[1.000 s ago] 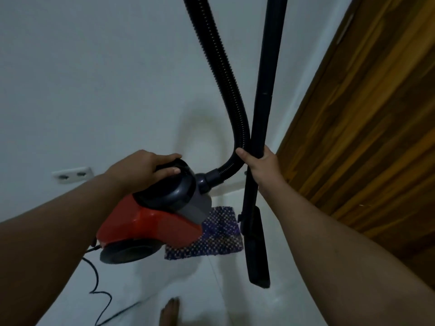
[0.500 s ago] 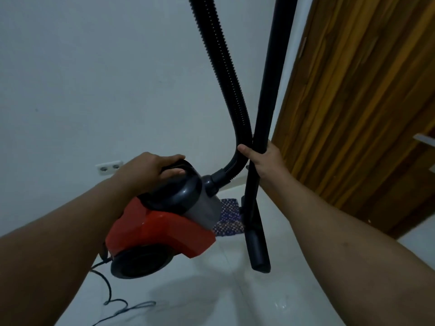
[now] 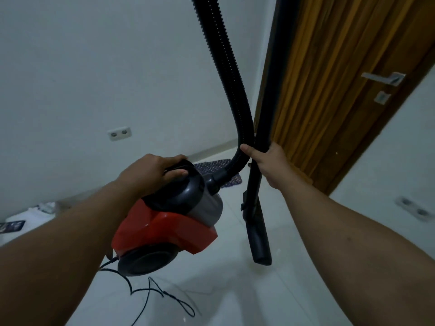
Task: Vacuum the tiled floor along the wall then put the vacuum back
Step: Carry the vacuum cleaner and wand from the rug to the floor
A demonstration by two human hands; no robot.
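Fingers of the left hand point(image 3: 150, 171) are clenched on the vacuum point(image 3: 169, 222) handle, the right hand point(image 3: 270, 163) grips wand point(image 3: 255, 196) and hose point(image 3: 226, 67) together, so nothing drags while carried.

White wall point(image 3: 82, 67) with double socket point(image 3: 119, 133), wooden door point(image 3: 341, 90) with metal handle point(image 3: 386, 77), glossy white tiled floor point(image 3: 235, 290), small woven mat point(image 3: 211, 164).

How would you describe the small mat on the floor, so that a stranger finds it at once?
Start at the wooden door on the right. At its foot, against the white wall, lies the mat, partly hidden behind the vacuum. It is the only dark, woven, checkered thing on the pale tiles.
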